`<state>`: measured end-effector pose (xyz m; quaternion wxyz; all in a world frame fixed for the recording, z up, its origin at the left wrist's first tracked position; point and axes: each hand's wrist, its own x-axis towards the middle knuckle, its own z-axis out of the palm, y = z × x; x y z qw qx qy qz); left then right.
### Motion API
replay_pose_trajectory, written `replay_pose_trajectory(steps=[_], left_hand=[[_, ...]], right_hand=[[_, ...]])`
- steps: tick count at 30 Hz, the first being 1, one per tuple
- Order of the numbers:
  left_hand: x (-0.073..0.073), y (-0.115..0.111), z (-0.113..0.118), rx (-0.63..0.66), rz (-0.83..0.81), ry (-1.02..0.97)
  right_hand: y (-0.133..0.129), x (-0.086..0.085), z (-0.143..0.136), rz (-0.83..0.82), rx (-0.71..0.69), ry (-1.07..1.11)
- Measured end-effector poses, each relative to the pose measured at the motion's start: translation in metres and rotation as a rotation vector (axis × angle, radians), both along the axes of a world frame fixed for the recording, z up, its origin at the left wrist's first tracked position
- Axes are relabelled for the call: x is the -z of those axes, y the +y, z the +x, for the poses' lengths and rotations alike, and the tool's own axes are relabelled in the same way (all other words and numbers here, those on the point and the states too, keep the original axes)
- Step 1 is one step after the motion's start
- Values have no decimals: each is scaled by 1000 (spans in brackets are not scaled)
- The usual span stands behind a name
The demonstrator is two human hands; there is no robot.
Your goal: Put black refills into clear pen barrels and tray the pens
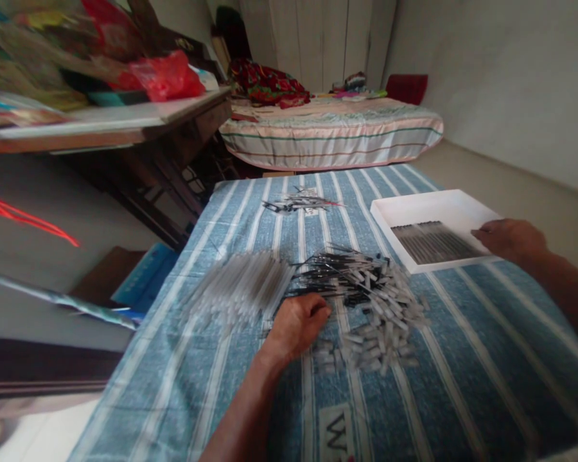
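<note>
My left hand (298, 324) is closed over the striped cloth, between a stack of translucent tubes (243, 285) and a pile of thin black refills (322, 269). What its curled fingers hold, if anything, is too small to make out. Pale caps (385, 333) lie heaped to its right. At the right, my right hand (508, 237) grips the right edge of a white tray (428, 208), its fingers at the rim. Inside the tray is a row of dark-filled pens (431, 244).
Blue striped cloth (173, 385) covers the table. Toward its far end lies a small bunch of dark pieces (298, 203). A wooden desk (110, 122) with a red plastic bag (168, 77) stands at the left, a bed (332, 131) beyond.
</note>
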<state>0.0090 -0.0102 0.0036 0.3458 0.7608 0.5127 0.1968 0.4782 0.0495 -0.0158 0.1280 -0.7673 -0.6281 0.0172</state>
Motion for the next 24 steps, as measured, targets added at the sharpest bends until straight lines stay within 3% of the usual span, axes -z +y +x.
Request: replay_pose_trajectory(steps=[1, 2, 4, 7, 10, 12, 18, 24], left_hand=[[-1, 0, -1, 38, -14, 33], [-2, 0, -3, 75, -27, 67], [-2, 0, -4, 135, -45, 125], [-1, -1, -5, 167, -26, 180], [-1, 1, -8, 117, 48, 258], [-2, 4, -13, 25, 120, 323], [-4, 11, -25, -266, 264, 432], [-2, 9, -22, -354, 275, 586]], right_hand=[[-6, -6, -14, 61, 89, -99], [-13, -13, -31, 117, 92, -178], [-28, -24, -71, 203, -70, -183], [-51, -32, -137, 277, -253, 23], [-65, -30, -192, 172, -518, 190], [-69, -26, -219, 84, -634, 172], [-69, -24, -273, -138, -753, -62], [-70, -22, -301, -243, -815, -195]])
